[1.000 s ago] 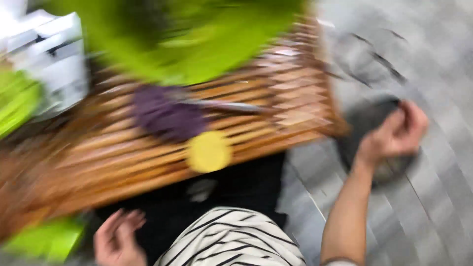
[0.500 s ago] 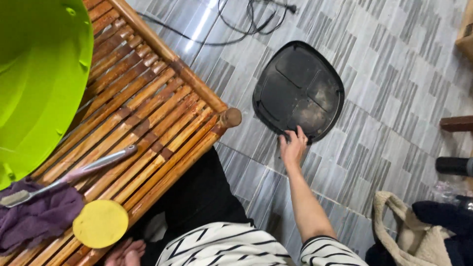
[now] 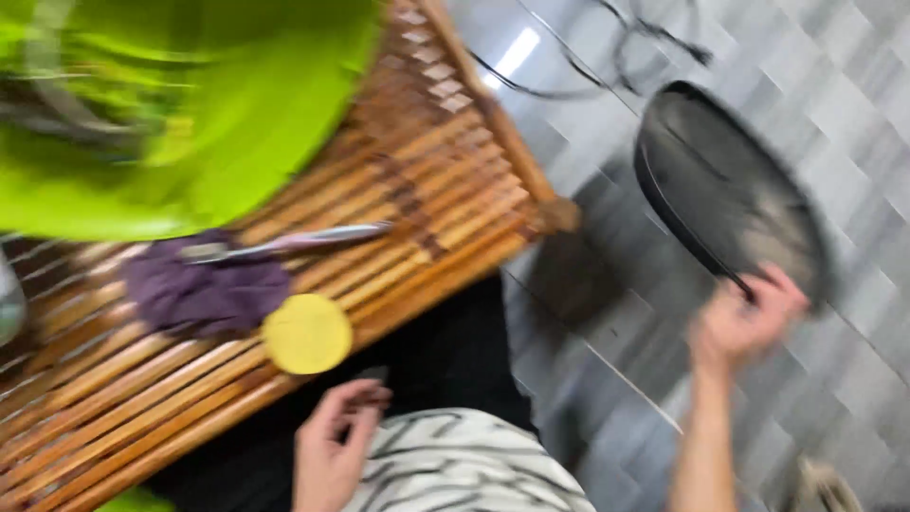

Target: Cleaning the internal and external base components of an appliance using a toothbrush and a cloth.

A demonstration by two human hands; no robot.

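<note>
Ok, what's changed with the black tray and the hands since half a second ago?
The right hand has closed on the rim of the flat black tray and lifted it off the grey tiled floor, tilted. The left hand has come up by the slatted wooden table. Purple cloth and yellow disc lie as before.

Black tray (image 3: 730, 190) in right hand (image 3: 744, 318)

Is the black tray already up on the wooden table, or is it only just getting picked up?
Only just picked up. The right hand grips the black tray by its near edge and holds it tilted above the tiled floor. It is not yet on the slatted table, where the green tub, purple cloth, knife and yellow disc sit. The left hand is empty by the table's edge.
</note>
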